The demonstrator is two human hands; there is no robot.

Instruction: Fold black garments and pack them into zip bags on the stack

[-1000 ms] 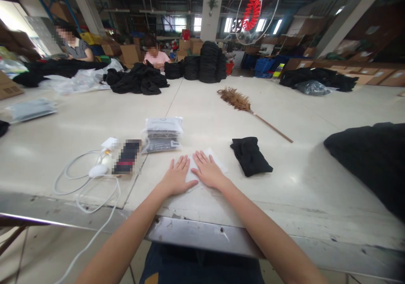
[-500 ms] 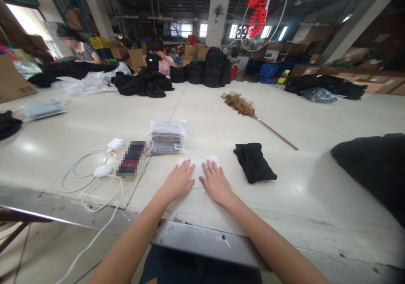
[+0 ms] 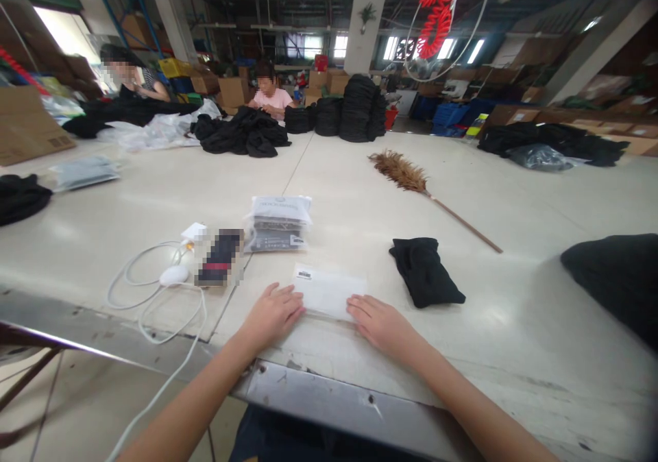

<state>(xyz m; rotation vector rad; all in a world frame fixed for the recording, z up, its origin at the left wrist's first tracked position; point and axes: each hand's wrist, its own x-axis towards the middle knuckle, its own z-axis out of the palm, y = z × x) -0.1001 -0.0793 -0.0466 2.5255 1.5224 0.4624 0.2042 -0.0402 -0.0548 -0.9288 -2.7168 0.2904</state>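
Observation:
A flat clear plastic bag (image 3: 329, 288) with a small label lies on the pale table (image 3: 360, 195) in front of me. My left hand (image 3: 272, 313) rests palm down at the bag's near left corner, fingers touching its edge. My right hand (image 3: 383, 323) lies flat at the bag's near right corner. Neither hand grips anything. A folded black garment (image 3: 425, 271) lies to the right of the bag. A stack of packed bags (image 3: 277, 223) sits just beyond the left hand.
A phone (image 3: 221, 265), a white charger and coiled cable (image 3: 154, 290) lie to the left. A feather duster (image 3: 421, 188) lies farther back. A black cloth pile (image 3: 617, 277) is at the right. Two people sit at the far side with black garments (image 3: 241, 133).
Both hands have slid back toward me and apart, from lying on top of the bag to its near corners, uncovering the bag. The camera has tilted slightly.

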